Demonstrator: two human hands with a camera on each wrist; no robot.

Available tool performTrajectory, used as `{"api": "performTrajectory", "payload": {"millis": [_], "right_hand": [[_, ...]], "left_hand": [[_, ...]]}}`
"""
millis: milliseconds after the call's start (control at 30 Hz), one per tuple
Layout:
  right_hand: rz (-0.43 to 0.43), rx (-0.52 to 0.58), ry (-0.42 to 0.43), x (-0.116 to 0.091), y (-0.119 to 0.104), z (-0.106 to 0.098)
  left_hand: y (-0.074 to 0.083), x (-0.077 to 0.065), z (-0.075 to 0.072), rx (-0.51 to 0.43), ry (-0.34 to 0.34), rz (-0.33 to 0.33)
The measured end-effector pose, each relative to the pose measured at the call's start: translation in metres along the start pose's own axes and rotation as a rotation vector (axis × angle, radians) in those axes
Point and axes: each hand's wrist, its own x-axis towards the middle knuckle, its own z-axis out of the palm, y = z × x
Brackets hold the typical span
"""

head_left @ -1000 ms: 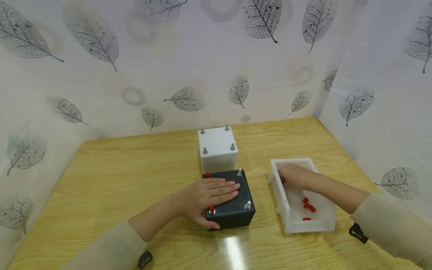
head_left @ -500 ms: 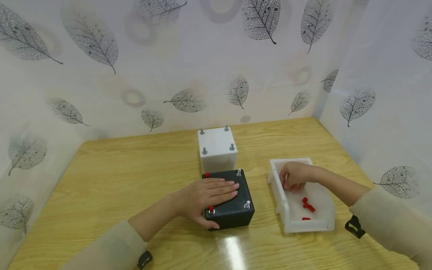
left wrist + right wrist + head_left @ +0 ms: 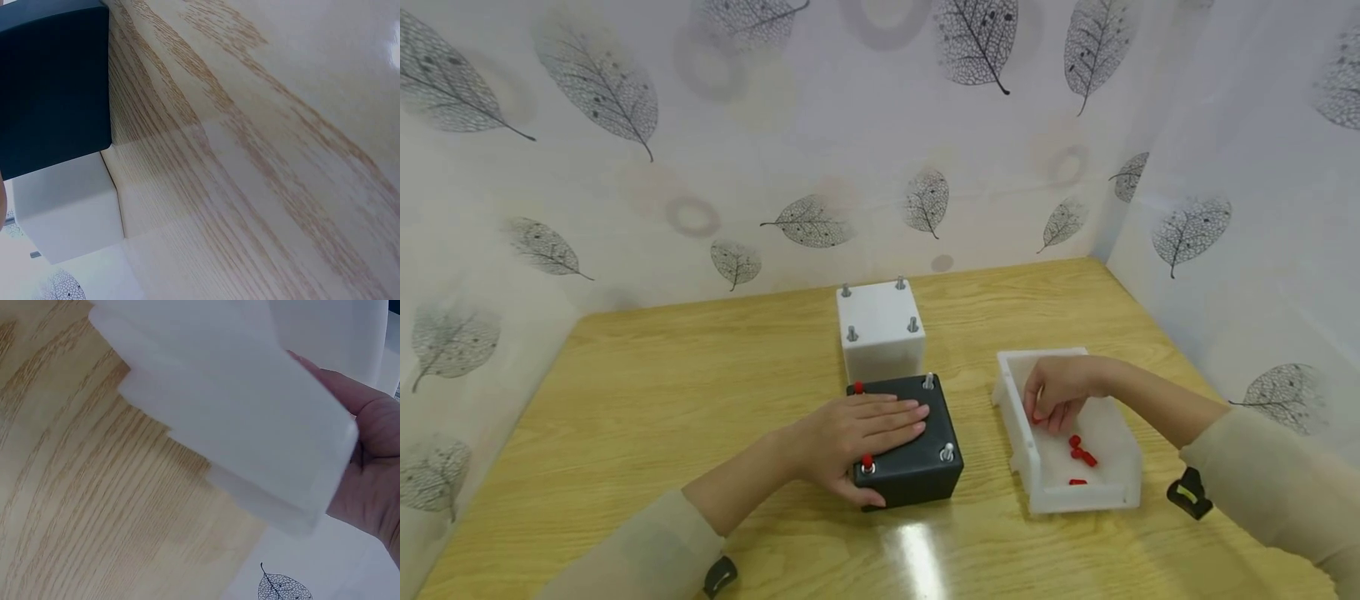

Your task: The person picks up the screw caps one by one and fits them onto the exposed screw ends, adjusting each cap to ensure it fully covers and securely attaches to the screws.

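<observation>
My left hand [image 3: 857,429] lies flat, fingers straight, across the top of a black box [image 3: 913,475]. Metal bolts stick up at the box's corners. The two on the left wear red caps [image 3: 867,462], while the right-hand bolts [image 3: 947,452] are bare. Inside a white plastic bin [image 3: 1033,475], my right hand [image 3: 1060,392] has curled fingers, and a bit of red shows at the fingertips, apparently a pinched red cap. Several red pieces [image 3: 1084,456] lie on the bin floor nearby. In the right wrist view, the bin wall [image 3: 231,412] hides the fingertips.
Behind the black box stands a white box [image 3: 880,312] with bare bolts at its top corners. The wooden table [image 3: 700,367] meets leaf-patterned curtains [image 3: 850,167] at the back and sides.
My right hand has shifted slightly toward the near side within the bin, and red now shows at its fingertips. The left hand stays on the black box.
</observation>
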Motion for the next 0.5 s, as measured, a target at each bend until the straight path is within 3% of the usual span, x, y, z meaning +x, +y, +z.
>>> {"api": "performTrajectory", "payload": {"millis": [500], "right_hand": [[0.026, -0.006, -0.002, -0.015, -0.022, -0.011]], "left_hand": [[-0.002, -0.001, -0.003, 0.000, -0.007, 0.005]]}}
